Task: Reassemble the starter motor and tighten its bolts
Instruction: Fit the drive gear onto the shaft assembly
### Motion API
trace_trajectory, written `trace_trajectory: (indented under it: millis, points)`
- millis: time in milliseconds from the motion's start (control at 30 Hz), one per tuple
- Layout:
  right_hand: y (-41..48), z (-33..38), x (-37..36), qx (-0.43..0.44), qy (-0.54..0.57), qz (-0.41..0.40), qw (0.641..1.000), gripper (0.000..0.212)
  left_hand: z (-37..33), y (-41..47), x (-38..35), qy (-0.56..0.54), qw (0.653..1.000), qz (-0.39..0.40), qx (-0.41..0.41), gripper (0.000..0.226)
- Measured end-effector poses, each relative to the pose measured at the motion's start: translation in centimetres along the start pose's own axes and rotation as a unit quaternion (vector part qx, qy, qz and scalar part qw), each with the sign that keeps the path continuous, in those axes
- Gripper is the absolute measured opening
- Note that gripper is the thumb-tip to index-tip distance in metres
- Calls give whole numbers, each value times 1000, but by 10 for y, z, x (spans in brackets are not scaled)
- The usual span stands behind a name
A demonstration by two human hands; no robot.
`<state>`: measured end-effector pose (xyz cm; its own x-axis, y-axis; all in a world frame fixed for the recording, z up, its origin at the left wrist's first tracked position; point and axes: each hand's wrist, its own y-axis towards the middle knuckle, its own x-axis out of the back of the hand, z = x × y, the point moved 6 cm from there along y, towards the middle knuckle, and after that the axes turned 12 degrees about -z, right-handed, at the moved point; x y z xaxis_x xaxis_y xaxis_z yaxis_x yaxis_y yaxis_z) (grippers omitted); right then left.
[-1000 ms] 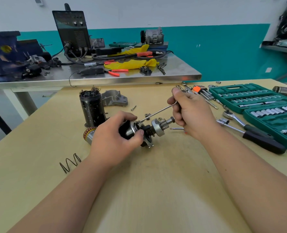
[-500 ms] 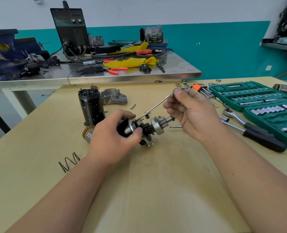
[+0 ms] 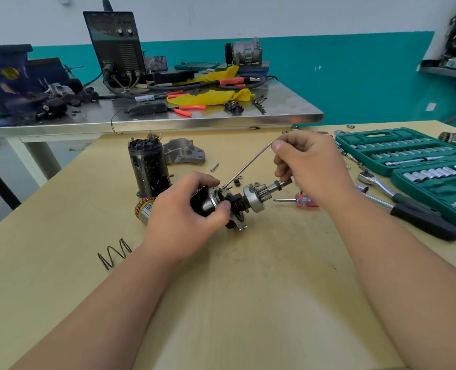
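Vs. 1 s ago: L hand (image 3: pixel 184 217) is still gripping the black end of the starter motor sub-assy (image 3: pixel 251 200), at the centre of the table (image 3: pixel 221 303), just right of the upright motor housing (image 3: pixel 148 166). The long bolt (image 3: pixel 248 164) is now tilting steeper. R hand (image 3: pixel 312 166) is sitting higher, uncovering a red screwdriver (image 3: pixel 305 201). Pose: L fingers are curling over the body; R thumb and forefinger are pinching the bolt's top end, its tip at the sub-assy.

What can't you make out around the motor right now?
All head view:
- Thin steel rod, lower tip: too small to tell whether seated in the black-and-silver motor assembly.
- Copper-wound armature: mostly behind left hand.
- Red-handled screwdriver: handle partly behind right hand.
- Green socket case: cut by right edge.
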<state>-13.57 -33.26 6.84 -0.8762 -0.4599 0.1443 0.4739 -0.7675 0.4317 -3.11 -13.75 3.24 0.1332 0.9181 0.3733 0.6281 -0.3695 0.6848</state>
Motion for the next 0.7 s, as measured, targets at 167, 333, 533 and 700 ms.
trace_trajectory:
  millis: [167,333,533,700]
  points:
    - [7,7,7,-4,-162,50,986,35,-1,-1,-1,-1,1000,0,1,36]
    - [3,-3,-5,-158,-154,110,969,28,0,0,0,6,1000,-2,7,38]
    - [7,-10,3,-177,-123,153,964,20,-7,0,-1,-4,1000,7,-8,33]
    - [8,-8,3,-168,23,130,977,12,-12,-3,-2,8,1000,16,-14,35]
